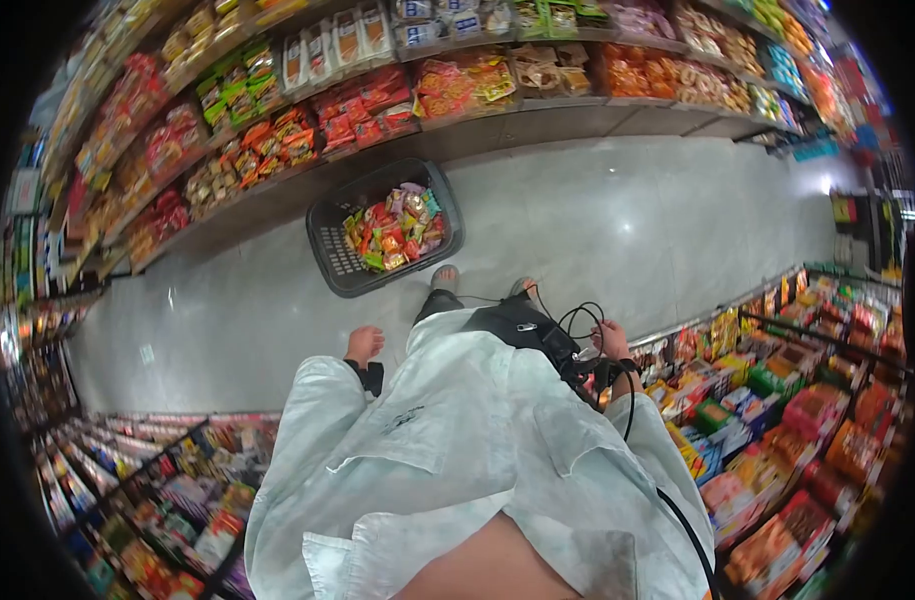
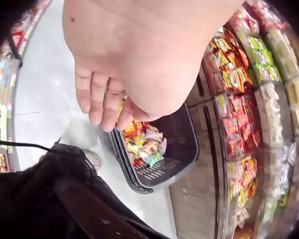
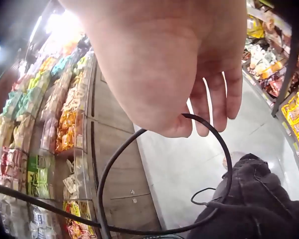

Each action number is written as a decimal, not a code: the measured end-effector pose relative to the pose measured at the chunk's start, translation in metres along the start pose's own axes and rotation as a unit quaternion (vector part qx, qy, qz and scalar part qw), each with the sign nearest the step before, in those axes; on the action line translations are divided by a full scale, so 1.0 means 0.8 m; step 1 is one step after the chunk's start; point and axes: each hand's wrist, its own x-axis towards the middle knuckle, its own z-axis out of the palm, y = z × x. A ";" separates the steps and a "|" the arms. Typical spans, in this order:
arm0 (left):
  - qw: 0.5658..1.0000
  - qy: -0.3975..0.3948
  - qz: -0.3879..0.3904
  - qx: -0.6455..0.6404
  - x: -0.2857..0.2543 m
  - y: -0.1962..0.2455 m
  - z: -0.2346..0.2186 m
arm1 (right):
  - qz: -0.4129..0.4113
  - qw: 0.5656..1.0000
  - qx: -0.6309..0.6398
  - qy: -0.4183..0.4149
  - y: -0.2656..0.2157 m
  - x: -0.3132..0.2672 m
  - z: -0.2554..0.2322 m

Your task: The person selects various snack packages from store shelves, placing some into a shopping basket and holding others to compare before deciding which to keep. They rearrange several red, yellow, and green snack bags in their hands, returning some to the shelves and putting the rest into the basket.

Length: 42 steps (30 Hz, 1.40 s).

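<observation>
left hand (image 1: 365,343) and right hand (image 1: 610,340), both relaxed and empty, are best guided around the cable (image 3: 230,169) right of the basket (image 1: 452,205).

Your head camera looks down from high; wrist cameras look closely along your left hand (image 2: 132,59) and right hand (image 3: 169,64); all share the shiny grey floor (image 1: 617,200).
</observation>
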 end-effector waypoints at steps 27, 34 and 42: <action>0.997 0.072 0.003 0.020 0.042 -0.027 0.184 | -0.261 0.744 -0.576 -0.217 -0.490 0.150 0.413; 0.978 0.127 -0.163 -0.005 0.108 0.056 0.216 | -0.325 0.525 -0.701 -0.357 -0.378 0.295 0.708; 0.951 0.298 -0.063 0.044 0.154 0.039 0.288 | -0.333 0.387 -0.748 -0.424 -0.140 0.430 0.882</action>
